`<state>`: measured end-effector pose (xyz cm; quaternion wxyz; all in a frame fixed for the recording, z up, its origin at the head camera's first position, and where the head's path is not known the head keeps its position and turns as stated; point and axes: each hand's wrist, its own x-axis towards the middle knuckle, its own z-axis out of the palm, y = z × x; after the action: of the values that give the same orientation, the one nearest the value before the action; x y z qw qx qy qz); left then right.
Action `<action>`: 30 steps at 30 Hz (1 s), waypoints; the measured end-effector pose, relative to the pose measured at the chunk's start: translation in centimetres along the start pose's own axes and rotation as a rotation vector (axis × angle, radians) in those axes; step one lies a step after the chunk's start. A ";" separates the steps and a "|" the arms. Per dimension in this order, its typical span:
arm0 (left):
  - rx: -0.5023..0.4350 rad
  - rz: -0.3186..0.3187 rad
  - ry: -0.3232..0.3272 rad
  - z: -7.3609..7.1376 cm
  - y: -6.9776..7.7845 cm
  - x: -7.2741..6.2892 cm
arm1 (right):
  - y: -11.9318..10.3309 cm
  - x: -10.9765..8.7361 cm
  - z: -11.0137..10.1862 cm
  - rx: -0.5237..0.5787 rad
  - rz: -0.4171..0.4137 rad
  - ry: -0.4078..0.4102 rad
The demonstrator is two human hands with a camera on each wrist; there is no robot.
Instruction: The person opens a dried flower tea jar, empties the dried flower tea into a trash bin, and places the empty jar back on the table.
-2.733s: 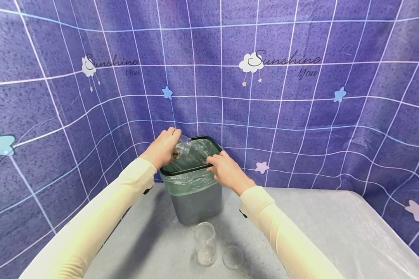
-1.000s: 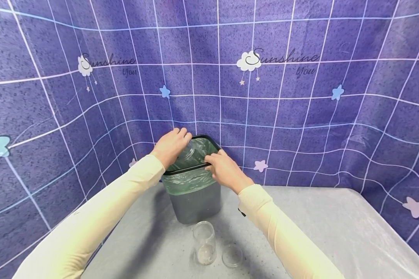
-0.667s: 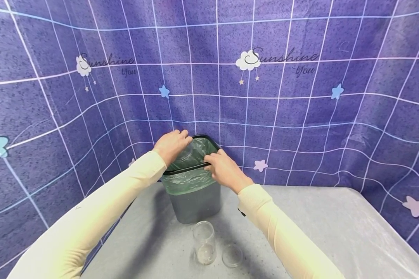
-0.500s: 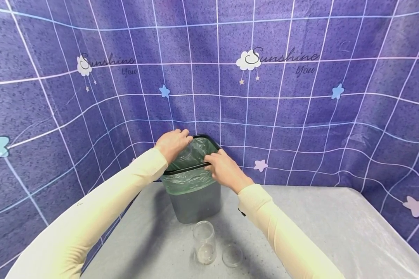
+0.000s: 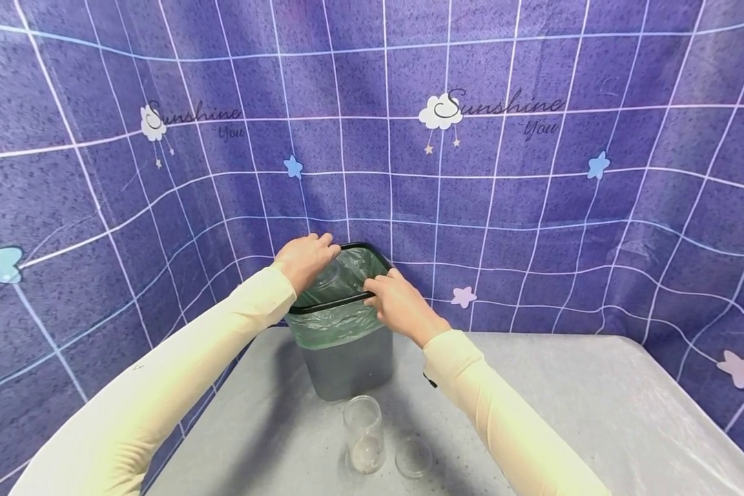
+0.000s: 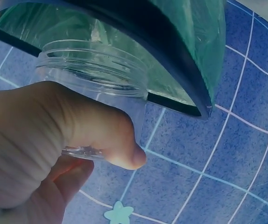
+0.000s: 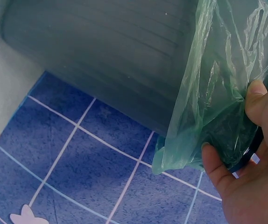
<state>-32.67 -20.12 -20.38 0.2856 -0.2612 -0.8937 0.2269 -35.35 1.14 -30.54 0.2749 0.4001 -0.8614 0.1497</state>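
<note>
My left hand (image 5: 306, 262) grips a clear plastic jar (image 6: 94, 70), its thumb wrapped across the side. The jar is tipped, its threaded mouth over the opening of a grey trash bin (image 5: 350, 365). In the left wrist view its walls look see-through, with no contents visible; the head view mostly hides it behind the hand. A green bag (image 7: 218, 88) lines the bin and folds over its black rim (image 5: 331, 303). On the bin's right side, my right hand (image 5: 403, 303) holds the rim and liner between thumb and fingers.
A clear open jar (image 5: 364, 435) stands on the grey table (image 5: 558, 399) in front of the bin. To its right lies a clear round lid (image 5: 413, 456). Small dark specks dot the table there. A purple-blue gridded curtain (image 5: 502, 241) hangs close behind the bin.
The left hand has moved right and tipped the jar further into the bin; brown bits seen in it at first no longer show. The right hand has kept its hold on the rim.
</note>
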 end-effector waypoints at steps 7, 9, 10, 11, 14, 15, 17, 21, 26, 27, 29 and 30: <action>-0.015 -0.022 0.005 -0.3 0.0 -0.2 | 0.1 0.0 -0.2 -0.006 -0.003 -0.016; -0.026 -0.023 0.004 -0.4 0.0 -0.2 | 0.1 0.0 -0.2 -0.010 0.001 -0.025; -0.031 -0.024 -0.002 -0.4 -0.1 -0.1 | 0.2 -0.1 -0.3 -0.014 0.001 -0.027; -0.036 -0.023 -0.010 -0.4 -0.2 0.0 | 0.2 -0.1 -0.4 -0.018 0.003 -0.032; -0.069 -0.039 -0.068 -0.5 -0.6 0.3 | 0.2 -0.1 -0.5 -0.038 -0.004 -0.035; -0.086 -0.048 -0.091 -0.5 -0.7 0.5 | 0.2 -0.1 -0.6 -0.042 -0.008 -0.035; -0.125 -0.069 -0.143 -0.4 -1.1 0.6 | 0.2 -0.1 -0.7 -0.053 -0.015 -0.041; -0.201 -0.102 -0.211 -0.3 -2.1 0.6 | -0.1 0.0 -0.7 -0.063 -0.034 -0.051; -0.289 -0.137 -0.209 -0.5 -3.1 0.3 | -0.5 0.1 -0.9 -0.054 -0.041 -0.044; -0.310 -0.143 -0.199 -0.6 -3.2 0.3 | -0.6 0.1 -1.0 -0.046 -0.036 -0.040; -0.350 -0.155 -0.191 -0.8 -3.5 0.4 | -0.6 0.0 -1.1 -0.037 -0.028 -0.031; -0.370 -0.164 -0.189 -0.9 -3.6 0.4 | -0.6 0.0 -1.2 -0.032 -0.026 -0.026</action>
<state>-33.58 -22.37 -17.57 0.1654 -0.2131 -0.9612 0.0584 -34.48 1.37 -29.54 0.2719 0.4085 -0.8620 0.1269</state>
